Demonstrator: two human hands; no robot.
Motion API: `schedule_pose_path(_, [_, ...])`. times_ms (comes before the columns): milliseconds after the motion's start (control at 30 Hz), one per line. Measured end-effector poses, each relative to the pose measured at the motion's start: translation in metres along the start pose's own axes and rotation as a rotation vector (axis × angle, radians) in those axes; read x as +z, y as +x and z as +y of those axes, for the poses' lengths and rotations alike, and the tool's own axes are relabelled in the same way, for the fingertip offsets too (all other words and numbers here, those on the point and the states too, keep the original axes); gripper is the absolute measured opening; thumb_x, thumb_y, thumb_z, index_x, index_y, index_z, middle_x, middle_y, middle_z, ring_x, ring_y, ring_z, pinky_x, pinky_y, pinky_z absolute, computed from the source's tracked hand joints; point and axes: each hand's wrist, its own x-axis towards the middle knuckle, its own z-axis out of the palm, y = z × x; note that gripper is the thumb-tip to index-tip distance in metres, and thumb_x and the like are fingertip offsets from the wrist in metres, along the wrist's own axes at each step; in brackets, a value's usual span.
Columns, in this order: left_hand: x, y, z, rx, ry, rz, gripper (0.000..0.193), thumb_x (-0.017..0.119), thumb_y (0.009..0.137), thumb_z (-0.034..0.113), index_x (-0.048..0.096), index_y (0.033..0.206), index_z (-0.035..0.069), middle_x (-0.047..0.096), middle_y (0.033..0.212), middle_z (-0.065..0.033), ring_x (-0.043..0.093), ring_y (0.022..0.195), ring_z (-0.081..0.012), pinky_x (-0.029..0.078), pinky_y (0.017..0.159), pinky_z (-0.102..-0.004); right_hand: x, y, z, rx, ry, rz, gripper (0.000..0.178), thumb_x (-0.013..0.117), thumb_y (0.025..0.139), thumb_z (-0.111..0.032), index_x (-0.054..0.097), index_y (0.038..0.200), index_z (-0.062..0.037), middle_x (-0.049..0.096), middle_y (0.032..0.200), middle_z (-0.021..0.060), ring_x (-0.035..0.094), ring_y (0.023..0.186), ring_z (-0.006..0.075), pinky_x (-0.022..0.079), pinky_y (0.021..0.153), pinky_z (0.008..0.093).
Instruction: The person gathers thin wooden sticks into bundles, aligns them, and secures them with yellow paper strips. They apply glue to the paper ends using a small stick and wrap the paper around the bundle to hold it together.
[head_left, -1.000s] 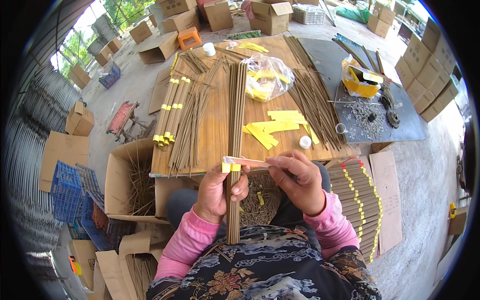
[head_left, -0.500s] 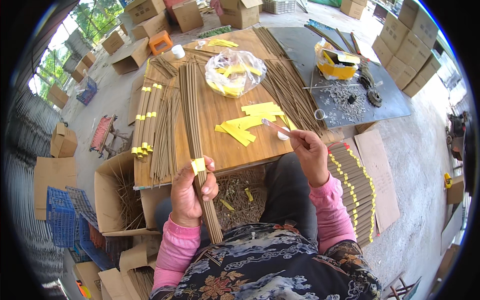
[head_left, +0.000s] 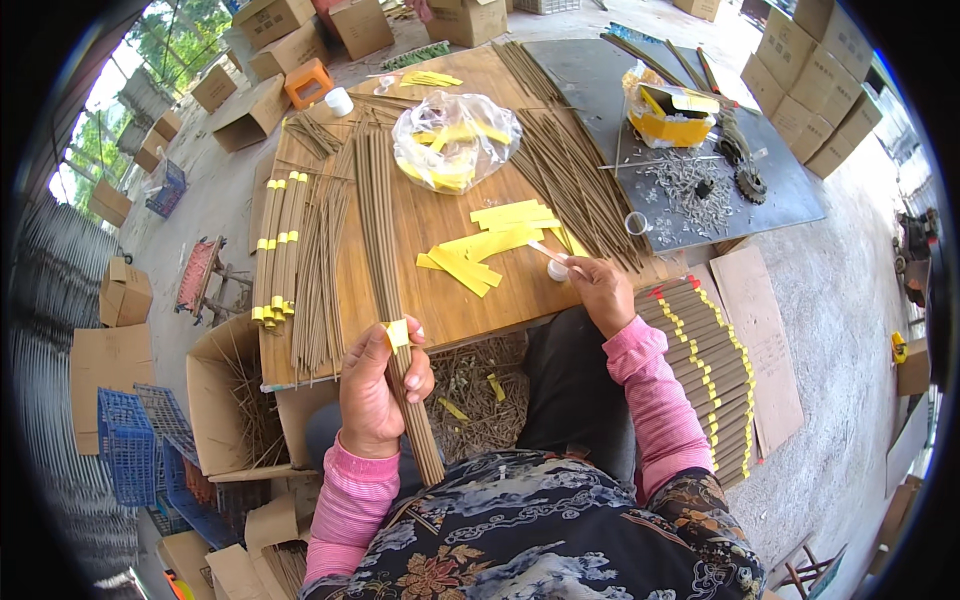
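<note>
My left hand is wrapped around the lower part of a long bundle of thin brown incense sticks, whose far end rests over the wooden table. A yellow paper strip lies against the bundle under my left thumb. In my right hand a small flat spatula-like stick is pinched between thumb and fingers. Its pale tip points away to the left, close to a small white round pot and the loose yellow paper strips on the table.
Yellow-banded bundles and loose sticks lie on the wooden table's left side. A clear bag of yellow strips sits beyond. The dark tabletop carries a yellow box. Finished bundles lie right; an open carton stands left.
My right hand has moved slightly left and down, bringing the flat stick closer to the yellow strips and white pot. My left hand keeps its hold on the bundle.
</note>
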Motion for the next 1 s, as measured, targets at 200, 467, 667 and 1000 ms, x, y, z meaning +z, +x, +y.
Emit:
schedule_pose_path(200, [0.017, -0.006, -0.002, 0.114, 0.174, 0.093, 0.029, 0.048, 0.090, 0.024, 0.053, 0.097, -0.003, 0.053, 0.085, -0.0081, 0.048, 0.053, -0.0114, 0.037, 0.042, -0.0214, -0.017, -0.005, -0.033, -0.343, -0.281, 0.220, 0.022, 0.065, 0.074, -0.015, 0.063, 0.093, -0.0043, 0.060, 0.093, 0.0135, 0.056, 0.085, 0.0313, 0.045, 0.072, 0.0373])
schedule_pose_path(467, [0.029, -0.026, -0.004, 0.523, 0.817, -0.019, 0.033, 0.052, 0.089, 0.020, 0.050, 0.107, -0.007, 0.049, 0.095, -0.0046, 0.048, 0.059, -0.0065, 0.038, 0.049, -0.0192, -0.003, -0.040, -0.178, -0.374, 0.744, -0.432, 0.057, 0.074, 0.069, -0.028, 0.051, 0.112, 0.0013, 0.049, 0.110, 0.0153, 0.052, 0.099, 0.0248, 0.044, 0.084, 0.0344])
schedule_pose_path(667, [0.033, -0.045, 0.000, 0.447, 0.591, -0.053, 0.037, 0.053, 0.087, 0.025, 0.052, 0.105, -0.008, 0.049, 0.094, -0.0078, 0.049, 0.056, -0.0114, 0.040, 0.044, -0.0225, -0.004, -0.051, -0.198, -0.118, 1.274, -0.770, 0.037, 0.066, 0.078, -0.013, 0.054, 0.110, 0.0009, 0.041, 0.112, 0.0106, 0.058, 0.079, 0.0141, 0.053, 0.056, 0.0208])
schedule_pose_path(1000, [0.034, -0.055, 0.009, 0.321, 0.388, -0.208, 0.034, 0.048, 0.090, 0.021, 0.050, 0.109, -0.008, 0.048, 0.096, -0.0068, 0.052, 0.058, -0.0120, 0.041, 0.046, -0.0216, -0.011, -0.053, -0.196, -0.272, 1.127, -0.721, 0.031, 0.065, 0.078, -0.010, 0.058, 0.107, -0.0015, 0.046, 0.112, 0.0155, 0.055, 0.092, 0.0193, 0.048, 0.075, 0.0272])
